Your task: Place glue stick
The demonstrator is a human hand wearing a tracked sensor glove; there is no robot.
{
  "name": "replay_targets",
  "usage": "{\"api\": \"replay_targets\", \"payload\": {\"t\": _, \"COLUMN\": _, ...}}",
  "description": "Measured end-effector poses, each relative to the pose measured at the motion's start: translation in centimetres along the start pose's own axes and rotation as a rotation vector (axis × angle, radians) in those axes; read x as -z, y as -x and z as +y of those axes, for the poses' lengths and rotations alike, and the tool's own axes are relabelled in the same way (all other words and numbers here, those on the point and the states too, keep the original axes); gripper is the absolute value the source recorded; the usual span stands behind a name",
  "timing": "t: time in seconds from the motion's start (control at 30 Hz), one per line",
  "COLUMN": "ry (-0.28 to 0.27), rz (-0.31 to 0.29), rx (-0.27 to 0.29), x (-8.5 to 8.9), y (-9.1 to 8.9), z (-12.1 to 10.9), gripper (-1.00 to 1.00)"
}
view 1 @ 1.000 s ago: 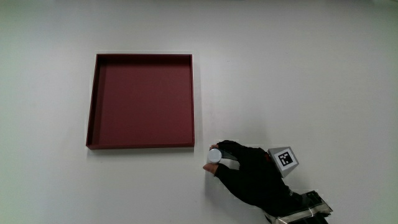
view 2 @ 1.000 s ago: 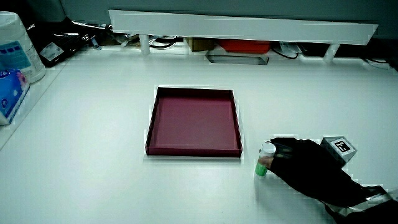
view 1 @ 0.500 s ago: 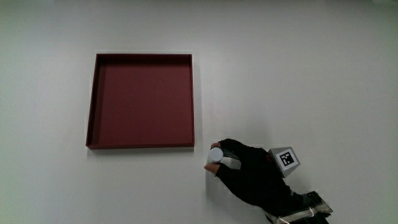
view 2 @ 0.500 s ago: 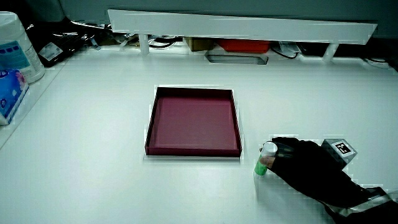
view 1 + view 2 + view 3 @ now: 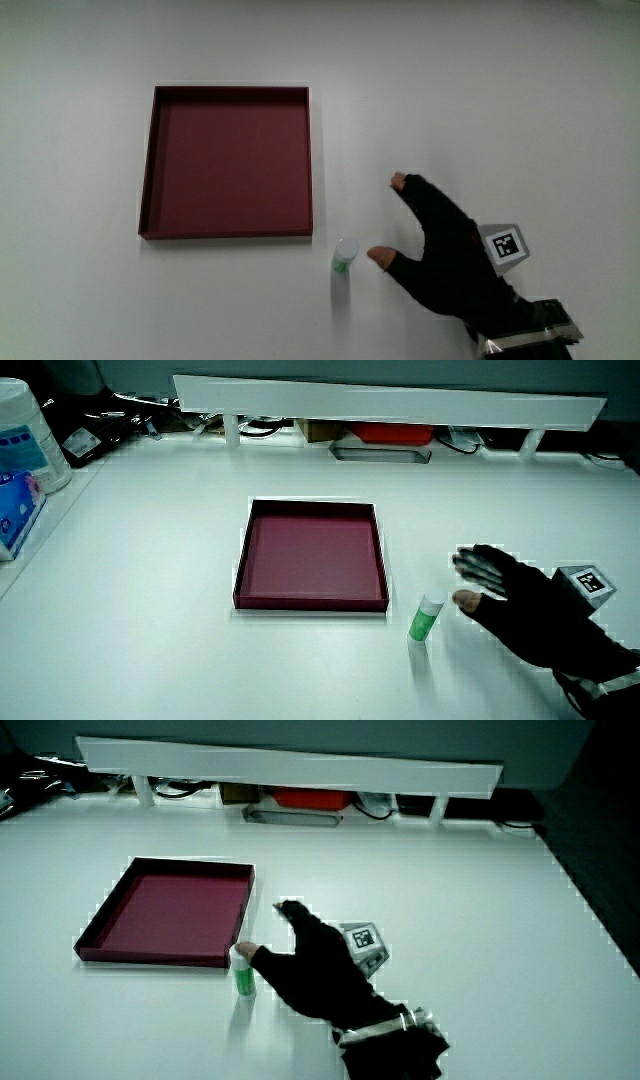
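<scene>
Glue stick (image 5: 345,255) is stood upright on the table (image 5: 520,110), just off the near corner of the dark red tray (image 5: 228,160), outside it. It is not gripped. The hand (image 5: 445,262) is seen beside the stick, clear of it, fingers spread and nothing held. In both side views a gap is seen between thumb and stick (image 5: 425,617) (image 5: 243,970).
</scene>
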Motion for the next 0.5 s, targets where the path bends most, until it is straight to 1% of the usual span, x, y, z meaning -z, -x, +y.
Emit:
{"api": "replay_targets", "payload": {"t": 0.03, "ry": 0.012, "rz": -0.122, "rx": 0.104, "x": -0.6, "y": 0.2, "z": 0.0, "gripper": -1.0}}
{"api": "replay_targets", "payload": {"t": 0.07, "ry": 0.022, "rz": -0.141, "rx": 0.193, "x": -1.0, "y": 0.7, "z": 0.1, "gripper": -1.0}}
{"api": "replay_targets", "payload": {"t": 0.1, "ry": 0.01, "rz": -0.161, "rx": 0.187, "x": -1.2, "y": 0.7, "z": 0.5, "gripper": -1.0}}
{"api": "replay_targets", "payload": {"t": 0.27, "ry": -0.077, "rz": -0.626, "rx": 0.328, "x": -2.4, "y": -2.7, "z": 2.5, "gripper": -1.0}}
{"api": "replay_targets", "payload": {"t": 0.33, "ry": -0.055, "rz": -0.666, "rx": 0.425, "x": -2.5, "y": -5.1, "z": 2.9, "gripper": -1.0}}
{"api": "replay_targets", "payload": {"t": 0.4, "ry": -0.036, "rz": -0.644, "rx": 0.483, "x": -2.7, "y": -6.7, "z": 3.0, "gripper": -1.0}}
{"api": "replay_targets", "payload": {"t": 0.43, "ry": -0.023, "rz": -0.638, "rx": 0.498, "x": -2.7, "y": -7.4, "z": 2.9, "gripper": -1.0}}
{"api": "replay_targets", "payload": {"t": 0.47, "ry": -0.024, "rz": -0.657, "rx": 0.52, "x": -2.6, "y": -8.5, "z": 2.7, "gripper": -1.0}}
{"api": "replay_targets", "payload": {"t": 0.5, "ry": -0.022, "rz": -0.663, "rx": 0.525, "x": -2.5, "y": -8.3, "z": 2.5, "gripper": -1.0}}
